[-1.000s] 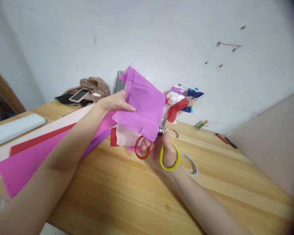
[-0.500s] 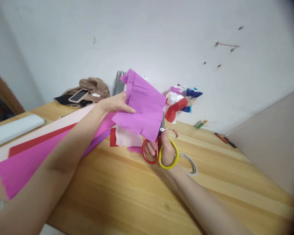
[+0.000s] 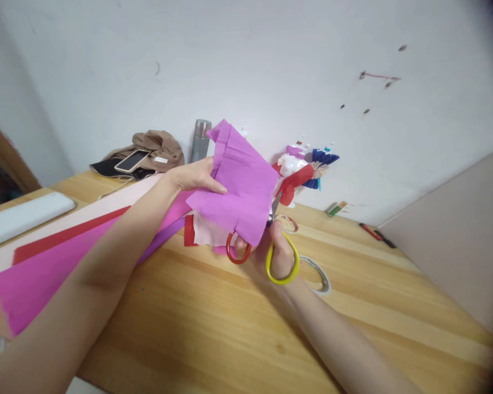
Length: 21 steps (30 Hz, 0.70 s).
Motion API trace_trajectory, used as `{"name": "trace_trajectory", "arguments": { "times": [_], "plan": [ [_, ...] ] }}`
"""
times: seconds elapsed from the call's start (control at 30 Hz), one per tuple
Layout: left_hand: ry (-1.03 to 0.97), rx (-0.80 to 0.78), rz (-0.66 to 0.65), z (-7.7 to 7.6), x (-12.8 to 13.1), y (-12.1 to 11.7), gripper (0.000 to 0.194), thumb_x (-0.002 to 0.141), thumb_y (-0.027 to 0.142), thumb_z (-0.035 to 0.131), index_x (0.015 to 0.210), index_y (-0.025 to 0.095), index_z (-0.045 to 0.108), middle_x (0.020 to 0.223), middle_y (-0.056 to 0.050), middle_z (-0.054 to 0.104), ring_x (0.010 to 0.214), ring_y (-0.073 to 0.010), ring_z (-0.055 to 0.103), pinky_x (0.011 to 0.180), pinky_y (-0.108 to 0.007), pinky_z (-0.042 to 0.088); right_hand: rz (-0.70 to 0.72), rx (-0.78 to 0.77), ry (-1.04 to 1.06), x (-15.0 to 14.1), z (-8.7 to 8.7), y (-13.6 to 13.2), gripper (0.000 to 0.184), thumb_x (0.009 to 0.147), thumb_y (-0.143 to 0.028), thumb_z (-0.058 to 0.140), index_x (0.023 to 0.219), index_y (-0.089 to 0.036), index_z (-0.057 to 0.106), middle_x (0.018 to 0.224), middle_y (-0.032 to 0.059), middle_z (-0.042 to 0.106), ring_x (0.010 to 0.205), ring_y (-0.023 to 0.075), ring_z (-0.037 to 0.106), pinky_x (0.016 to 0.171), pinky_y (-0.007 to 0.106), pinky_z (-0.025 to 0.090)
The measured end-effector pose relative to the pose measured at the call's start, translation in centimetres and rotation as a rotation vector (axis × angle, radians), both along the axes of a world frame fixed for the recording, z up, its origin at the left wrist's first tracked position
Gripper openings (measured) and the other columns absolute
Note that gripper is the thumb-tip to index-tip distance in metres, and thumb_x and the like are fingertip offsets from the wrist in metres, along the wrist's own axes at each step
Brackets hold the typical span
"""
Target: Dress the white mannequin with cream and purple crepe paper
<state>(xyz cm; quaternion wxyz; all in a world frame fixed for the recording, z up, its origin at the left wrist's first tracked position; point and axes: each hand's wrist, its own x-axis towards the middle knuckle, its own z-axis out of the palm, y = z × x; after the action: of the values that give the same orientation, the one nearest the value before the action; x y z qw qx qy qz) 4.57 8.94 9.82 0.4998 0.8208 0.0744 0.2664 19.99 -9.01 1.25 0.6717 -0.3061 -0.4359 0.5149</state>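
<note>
A folded piece of purple crepe paper (image 3: 244, 180) is raised above the table. My left hand (image 3: 197, 178) pinches it at its left side, the thumb lying across the front. My right hand (image 3: 277, 254) holds scissors (image 3: 282, 273) with one yellow and one red handle loop, the thumb through the yellow one. The handles are spread and the blades stand apart at the paper's right edge; part of one blade is behind the paper. Underneath, pale pink and red paper pieces (image 3: 211, 232) lie on the table.
Long strips of pink, red and purple paper (image 3: 66, 257) lie at left beside a white case (image 3: 28, 219). Along the wall stand a brown cloth bag (image 3: 160, 145) with a phone (image 3: 132, 160), a grey flask (image 3: 200, 141) and paper bows (image 3: 299, 175). Tape rolls (image 3: 320, 276) lie right on the wooden table (image 3: 213, 323).
The scissors have opened: the red loop has swung left, away from the yellow one, and a blade now shows right of the paper. The paper has shifted slightly, uncovering more of the flask.
</note>
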Motion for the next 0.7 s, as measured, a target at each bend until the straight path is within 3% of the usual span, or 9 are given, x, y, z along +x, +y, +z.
{"name": "trace_trajectory", "arguments": {
  "times": [0.13, 0.3, 0.4, 0.53, 0.63, 0.7],
  "plan": [
    [0.008, -0.04, -0.005, 0.01, 0.1, -0.16, 0.089, 0.059, 0.033, 0.091, 0.136, 0.008, 0.054, 0.124, -0.017, 0.069, 0.135, -0.0426, 0.049, 0.114, -0.056, 0.04, -0.039, -0.01, 0.066, 0.15, 0.37, 0.08, 0.046, 0.081, -0.068, 0.062, 0.095, -0.025, 0.07, 0.073, 0.0026, 0.069, 0.057, 0.0178, 0.059, 0.049, 0.029, 0.046],
    [0.021, -0.048, -0.024, -0.27, 0.3, -0.06, 0.092, 0.06, 0.031, 0.089, 0.14, 0.007, 0.052, 0.125, -0.016, 0.069, 0.136, -0.0401, 0.05, 0.112, -0.05, 0.043, -0.065, -0.007, 0.052, 0.33, 0.36, 0.22, 0.047, 0.081, -0.07, 0.061, 0.101, -0.028, 0.065, 0.083, 0.0044, 0.07, 0.065, 0.0199, 0.061, 0.048, 0.03, 0.046],
    [0.017, -0.049, -0.022, -0.43, 0.38, 0.03, 0.094, 0.059, 0.031, 0.09, 0.14, 0.005, 0.051, 0.126, -0.018, 0.068, 0.137, -0.0407, 0.049, 0.113, -0.05, 0.042, -0.052, -0.01, 0.024, 0.24, 0.3, 0.15, 0.048, 0.081, -0.072, 0.059, 0.088, -0.025, 0.067, 0.069, 0.0035, 0.066, 0.054, 0.018, 0.055, 0.045, 0.03, 0.043],
    [0.006, -0.042, -0.041, -0.35, 0.37, -0.04, 0.092, 0.06, 0.03, 0.09, 0.14, 0.006, 0.05, 0.129, -0.019, 0.067, 0.134, -0.0393, 0.052, 0.113, -0.052, 0.042, -0.001, 0.05, -0.008, 0.1, 0.29, 0.06, 0.06, 0.092, -0.068, 0.045, 0.055, -0.022, 0.051, 0.043, -0.0013, 0.043, 0.038, 0.0117, 0.037, 0.041, 0.028, 0.036],
    [0.011, -0.06, -0.026, -0.25, 0.35, -0.12, 0.091, 0.059, 0.031, 0.091, 0.138, 0.004, 0.052, 0.124, -0.019, 0.069, 0.133, -0.0415, 0.052, 0.113, -0.053, 0.042, -0.011, 0.049, 0.003, 0.09, 0.23, 0.15, 0.063, 0.088, -0.069, 0.053, 0.05, -0.021, 0.042, 0.041, -0.004, 0.035, 0.035, 0.0085, 0.031, 0.04, 0.027, 0.034],
    [0.017, -0.073, -0.017, -0.27, 0.35, -0.09, 0.093, 0.057, 0.032, 0.092, 0.137, 0.004, 0.052, 0.122, -0.019, 0.07, 0.133, -0.0426, 0.052, 0.112, -0.054, 0.042, -0.012, 0.016, -0.009, 0.03, 0.16, 0.22, 0.064, 0.084, -0.075, 0.054, 0.051, -0.021, 0.045, 0.043, -0.0033, 0.038, 0.037, 0.0099, 0.036, 0.043, 0.029, 0.039]
  ]
}}
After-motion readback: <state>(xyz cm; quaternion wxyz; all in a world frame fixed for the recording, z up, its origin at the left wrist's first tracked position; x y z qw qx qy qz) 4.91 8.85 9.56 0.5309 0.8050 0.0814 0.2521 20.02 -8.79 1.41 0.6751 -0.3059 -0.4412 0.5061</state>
